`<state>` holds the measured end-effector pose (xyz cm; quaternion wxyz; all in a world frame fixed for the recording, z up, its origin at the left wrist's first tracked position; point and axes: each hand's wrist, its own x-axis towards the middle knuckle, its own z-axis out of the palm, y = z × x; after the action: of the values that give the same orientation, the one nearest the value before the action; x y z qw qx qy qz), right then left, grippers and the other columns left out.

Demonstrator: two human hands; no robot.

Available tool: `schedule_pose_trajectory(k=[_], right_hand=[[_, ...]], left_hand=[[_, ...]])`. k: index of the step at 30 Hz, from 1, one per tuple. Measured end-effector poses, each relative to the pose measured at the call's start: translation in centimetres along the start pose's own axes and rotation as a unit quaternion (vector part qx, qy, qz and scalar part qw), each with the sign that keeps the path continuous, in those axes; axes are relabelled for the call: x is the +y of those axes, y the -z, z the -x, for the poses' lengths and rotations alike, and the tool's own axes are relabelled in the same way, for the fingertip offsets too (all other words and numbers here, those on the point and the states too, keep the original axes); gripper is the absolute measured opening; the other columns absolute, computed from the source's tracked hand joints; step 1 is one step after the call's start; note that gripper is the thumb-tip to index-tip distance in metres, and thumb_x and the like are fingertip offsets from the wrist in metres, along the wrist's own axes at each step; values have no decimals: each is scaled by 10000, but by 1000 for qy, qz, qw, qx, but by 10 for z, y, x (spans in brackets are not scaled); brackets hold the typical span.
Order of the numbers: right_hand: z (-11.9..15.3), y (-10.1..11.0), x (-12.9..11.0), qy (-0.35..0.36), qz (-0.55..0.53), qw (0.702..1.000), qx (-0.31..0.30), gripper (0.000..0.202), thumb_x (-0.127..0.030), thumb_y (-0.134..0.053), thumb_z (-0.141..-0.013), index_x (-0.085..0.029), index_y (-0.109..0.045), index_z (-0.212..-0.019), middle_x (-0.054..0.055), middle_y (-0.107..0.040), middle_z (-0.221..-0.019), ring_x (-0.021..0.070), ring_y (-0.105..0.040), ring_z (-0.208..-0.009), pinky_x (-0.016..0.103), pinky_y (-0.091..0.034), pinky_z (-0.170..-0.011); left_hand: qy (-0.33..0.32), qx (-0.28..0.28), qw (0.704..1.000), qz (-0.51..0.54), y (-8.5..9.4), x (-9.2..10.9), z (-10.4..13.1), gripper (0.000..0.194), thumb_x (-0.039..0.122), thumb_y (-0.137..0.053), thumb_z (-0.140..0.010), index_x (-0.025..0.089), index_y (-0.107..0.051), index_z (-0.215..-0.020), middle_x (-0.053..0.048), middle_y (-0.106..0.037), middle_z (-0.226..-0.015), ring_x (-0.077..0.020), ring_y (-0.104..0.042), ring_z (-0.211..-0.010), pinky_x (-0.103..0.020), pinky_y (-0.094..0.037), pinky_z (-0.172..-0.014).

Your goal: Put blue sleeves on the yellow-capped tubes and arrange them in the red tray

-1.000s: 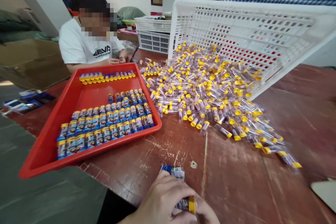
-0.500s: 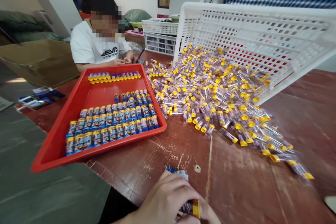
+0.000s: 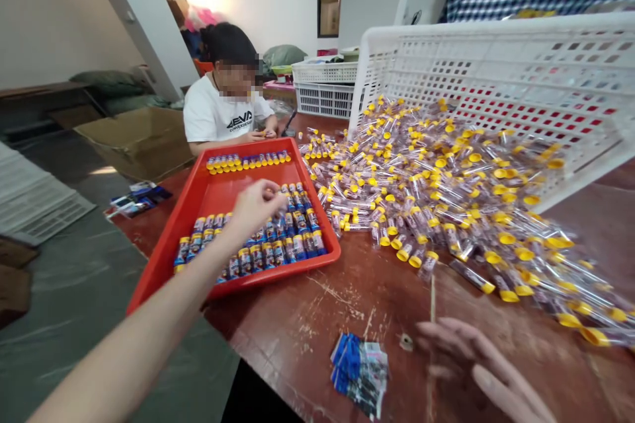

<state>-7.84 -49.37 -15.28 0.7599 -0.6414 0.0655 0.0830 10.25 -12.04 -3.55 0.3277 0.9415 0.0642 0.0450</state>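
Observation:
My left hand point(image 3: 258, 206) is over the red tray point(image 3: 333, 252), its fingers curled together above the rows of blue-labelled tubes point(image 3: 268, 255); what it holds, if anything, is hidden. Blurred by motion, my right hand point(image 3: 476, 357) has its fingers apart and nothing in them, low over the table at the right. Between the tray and my right hand lies a small stack of blue and silver labels point(image 3: 360, 370). Clear tubes with yellow caps point(image 3: 417, 192) form a large heap on the table beyond my right hand.
A white crate point(image 3: 476, 66) lies tipped behind the heap. Across the table point(image 3: 297, 317), a person in a white shirt point(image 3: 218, 112) handles something small. Dark packets point(image 3: 139, 198) lie at the table's left edge, near a cardboard box point(image 3: 143, 145). White baskets point(image 3: 325, 89) stand behind.
My hands have parted: the left has moved up and left over the tray, the right to the right. The yellow-capped tube between them has left view there, and the labels are uncovered. The view has shifted.

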Motion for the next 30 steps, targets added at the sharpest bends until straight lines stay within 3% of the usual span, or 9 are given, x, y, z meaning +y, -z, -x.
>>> schedule_pose_trajectory(k=[2,5,9,12,15,18,21,25,30], right_hand=[[-21,34,-15,40,155,986,55,461,-500,-705,-775,-226,-644,-1140,166,-665,-1233,325,-663,-1095,377,-584,-858],[-56,81,-25,128,355,914,149,449,-548,-661,-750,-183,-670,-1011,143,-731,-1062,302,-722,-931,352,-608,-776],[-97,115,-22,167,560,790,188,469,-567,-504,-810,-160,-663,-983,132,-731,-862,288,-711,-694,411,-590,-624],[-115,117,-15,188,622,744,157,491,-511,-487,-810,-104,-675,-1009,190,-691,-978,360,-660,-905,516,-530,-839],[-122,113,-9,200,673,700,131,476,-424,-428,-873,-68,-665,-1083,214,-643,-1115,380,-588,-1046,535,-450,-961],[-122,111,-9,199,701,675,120,443,-344,-373,-912,-59,-672,-1072,219,-644,-1105,370,-583,-1000,525,-451,-943],[-118,108,-14,199,708,666,124,444,-323,-352,-923,-43,-675,-1044,240,-654,-1034,395,-566,-989,550,-446,-918],[-102,93,-22,213,685,686,122,444,-398,-389,-929,-73,-660,-1063,219,-673,-974,413,-563,-1015,559,-461,-887],[-65,53,-19,234,608,757,56,400,-420,-404,-967,-150,-605,-1183,145,-705,-1117,263,-682,-987,357,-553,-835]], left_hand=[[52,27,997,-53,9,-24,-48,282,293,-608,-890,68,-625,-1059,-104,-682,-956,-193,-647,-853,-296,-500,-772],[108,-13,988,-110,1,-50,-83,230,317,-669,-872,88,-649,-852,-53,-665,-815,-173,-641,-771,-323,-517,-764],[117,-73,980,-147,-18,-58,-90,301,396,-617,-922,102,-645,-858,-11,-636,-740,-133,-616,-659,-289,-528,-679],[73,-57,981,-171,-18,-45,-83,287,377,-618,-911,93,-651,-912,-60,-653,-780,-174,-637,-739,-302,-514,-722],[-23,2,981,-194,-18,-21,-49,247,296,-539,-930,85,-646,-1000,-159,-650,-998,-279,-601,-1010,-376,-449,-879],[-178,-32,966,-185,-43,1,30,232,310,-506,-950,154,-666,-888,-102,-647,-1003,-248,-572,-1022,-363,-400,-927],[-472,-145,856,-153,-89,4,128,261,239,-455,-986,183,-651,-824,-45,-631,-822,-183,-557,-777,-315,-413,-737],[-505,-164,825,-197,-131,-10,202,209,240,-572,-945,115,-606,-1109,-89,-631,-957,-197,-571,-863,-318,-449,-774],[-433,-163,867,-185,-134,-7,200,417,339,-652,-906,131,-538,-1250,-66,-625,-1016,-220,-581,-913,-373,-477,-860]])
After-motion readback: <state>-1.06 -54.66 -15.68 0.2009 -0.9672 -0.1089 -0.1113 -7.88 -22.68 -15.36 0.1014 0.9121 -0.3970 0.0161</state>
